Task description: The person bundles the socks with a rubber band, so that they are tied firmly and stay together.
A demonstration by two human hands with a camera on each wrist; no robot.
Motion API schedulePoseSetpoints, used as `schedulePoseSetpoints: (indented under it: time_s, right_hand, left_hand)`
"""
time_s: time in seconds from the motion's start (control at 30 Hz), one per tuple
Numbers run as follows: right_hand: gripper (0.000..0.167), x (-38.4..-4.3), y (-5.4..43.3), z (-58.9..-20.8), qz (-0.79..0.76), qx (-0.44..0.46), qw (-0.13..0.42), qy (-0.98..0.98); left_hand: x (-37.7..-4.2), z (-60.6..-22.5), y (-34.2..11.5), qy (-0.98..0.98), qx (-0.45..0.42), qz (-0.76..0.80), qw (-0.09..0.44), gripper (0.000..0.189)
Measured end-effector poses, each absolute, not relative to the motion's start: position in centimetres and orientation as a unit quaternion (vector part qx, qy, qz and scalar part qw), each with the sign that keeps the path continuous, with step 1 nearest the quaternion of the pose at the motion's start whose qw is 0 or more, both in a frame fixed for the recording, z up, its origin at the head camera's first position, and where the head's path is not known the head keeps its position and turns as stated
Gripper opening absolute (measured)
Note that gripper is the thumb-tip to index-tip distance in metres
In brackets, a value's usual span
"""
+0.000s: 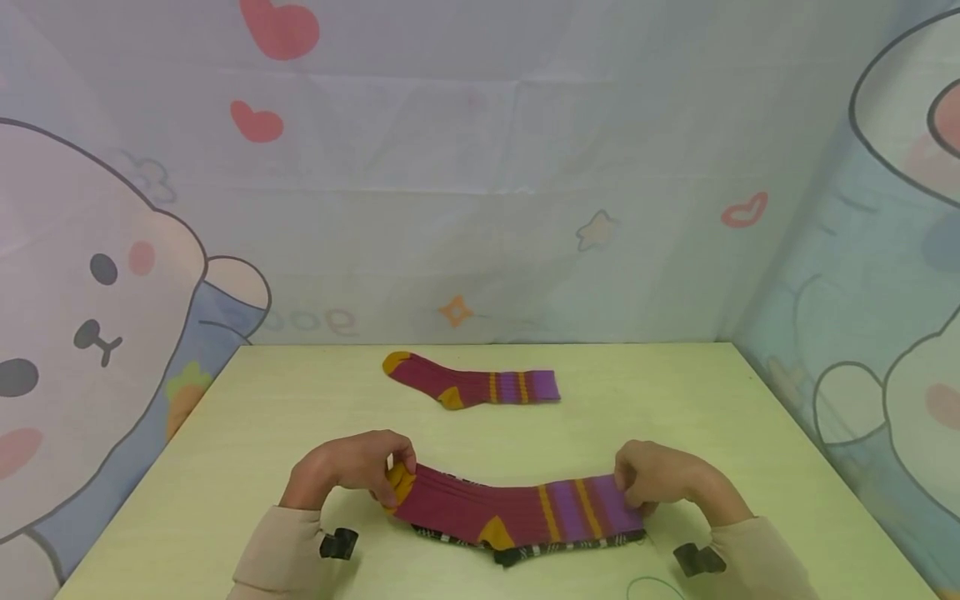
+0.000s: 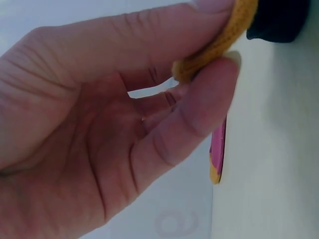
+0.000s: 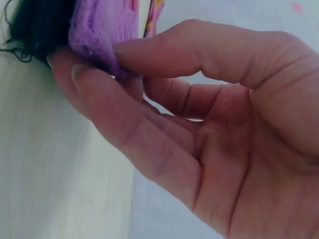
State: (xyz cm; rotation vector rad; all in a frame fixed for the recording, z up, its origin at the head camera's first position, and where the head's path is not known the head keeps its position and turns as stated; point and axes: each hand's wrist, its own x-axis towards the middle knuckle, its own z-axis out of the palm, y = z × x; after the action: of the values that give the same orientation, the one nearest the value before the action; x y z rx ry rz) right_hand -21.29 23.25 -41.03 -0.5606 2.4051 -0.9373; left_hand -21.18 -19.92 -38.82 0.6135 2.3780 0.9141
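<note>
A maroon sock (image 1: 457,504) with mustard toe and heel and a purple striped cuff stretches between both hands near the table's front. At its mustard toe, my left hand (image 1: 360,465) pinches the fabric between thumb and fingers; the left wrist view shows that yellow edge (image 2: 214,55) in the grip. My right hand (image 1: 660,475) pinches the purple cuff (image 3: 102,37) at the other end. Beneath the maroon sock lies a black and white patterned sock (image 1: 517,554), mostly covered, its lower edge showing.
A matching maroon sock (image 1: 472,387) lies flat toward the back of the pale table (image 1: 300,392). A loose thread (image 1: 652,581) lies at the front edge. A printed cloth (image 1: 480,208) hangs behind and at both sides.
</note>
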Motion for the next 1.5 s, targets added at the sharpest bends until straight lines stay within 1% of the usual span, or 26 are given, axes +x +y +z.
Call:
schedulePoseSetpoints:
  time_s: [0.17, 0.37, 0.6, 0.77, 1.07, 1.4, 1.5]
  right_hand:
    - [0.015, -21.3, 23.2, -41.0, -0.337, -0.204, 0.255, 0.883]
    - [0.015, -21.1, 23.0, -40.9, -0.341, -0.2, 0.265, 0.88]
    - [0.024, -21.0, 22.8, -40.9, -0.353, -0.179, 0.274, 0.877]
    - [0.029, -20.9, 22.7, -41.0, -0.354, -0.172, 0.275, 0.877]
    - [0.03, -20.9, 22.7, -41.1, -0.364, -0.176, 0.275, 0.872]
    - [0.03, -21.0, 22.8, -40.9, -0.341, -0.197, 0.272, 0.878]
    - [0.027, -21.0, 22.9, -40.8, -0.324, -0.201, 0.268, 0.885]
  left_hand:
    - [-21.2, -39.1, -19.9, 0.879, 0.223, 0.333, 0.259, 0.034]
    - [-21.3, -39.5, -19.9, 0.881, 0.196, 0.339, 0.267, 0.037]
    - [-21.5, -40.0, -19.7, 0.886, 0.174, 0.331, 0.275, 0.039]
    - [-21.7, -40.3, -19.5, 0.897, 0.162, 0.31, 0.27, 0.04]
    - [-21.8, -40.7, -19.2, 0.909, 0.168, 0.274, 0.266, 0.041]
    - [-22.0, -41.0, -19.1, 0.91, 0.174, 0.268, 0.264, 0.044]
    - [-21.9, -40.9, -19.2, 0.911, 0.176, 0.266, 0.261, 0.044]
